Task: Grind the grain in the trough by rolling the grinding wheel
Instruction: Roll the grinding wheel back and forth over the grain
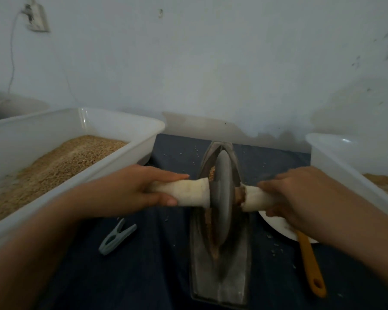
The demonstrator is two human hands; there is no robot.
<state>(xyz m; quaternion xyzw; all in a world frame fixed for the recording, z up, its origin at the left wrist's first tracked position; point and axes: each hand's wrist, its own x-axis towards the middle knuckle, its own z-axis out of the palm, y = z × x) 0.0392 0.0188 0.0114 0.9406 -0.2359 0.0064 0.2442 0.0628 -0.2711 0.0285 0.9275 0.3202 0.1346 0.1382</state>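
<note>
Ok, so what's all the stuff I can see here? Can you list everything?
wheel: one, grey metal, upright in the trough
handles: two, white, sticking out each side of the wheel
trough: one, grey metal, middle of the cloth
grain: brown, a little in the trough beside the wheel
left tub: one, white, holds tan grain
right tub: one, white, some tan grain inside
peg: one, grey-green, on the cloth left of the trough
plate: one, white, under the right hand
spoon handle: one, orange, right of the trough
cloth: one, dark blue, covers the table
socket: one, white, on the wall
left hand: grips the left handle
right hand: grips the right handle
</note>
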